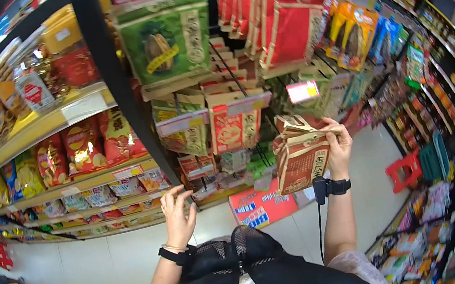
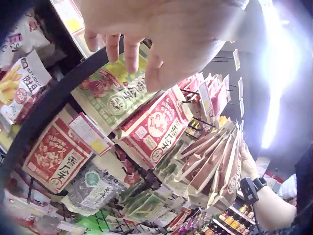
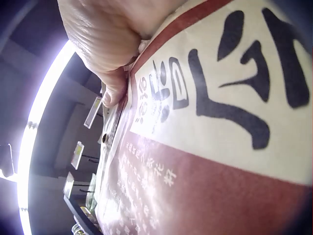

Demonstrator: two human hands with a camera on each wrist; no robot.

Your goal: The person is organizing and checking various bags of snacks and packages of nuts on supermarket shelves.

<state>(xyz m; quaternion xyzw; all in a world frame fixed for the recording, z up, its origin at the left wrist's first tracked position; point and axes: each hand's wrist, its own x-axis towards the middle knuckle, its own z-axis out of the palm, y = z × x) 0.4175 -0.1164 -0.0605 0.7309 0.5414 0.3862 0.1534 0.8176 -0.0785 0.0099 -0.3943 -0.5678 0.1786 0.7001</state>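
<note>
My right hand grips a stack of several brown and cream paper bags by their edge, to the right of the hanging rack. In the right wrist view the thumb of the hand lies along the edge of a red and cream bag with dark lettering. The left hand is raised in front of the shelf with fingers apart and slightly bent, holding nothing. In the left wrist view that hand hangs before a green bag and a red and cream bag.
Hooks carry green bags and red bags above. Chip bags line the shelves at left, past a black post. A red sign lies low below the rack; a red stool stands at right.
</note>
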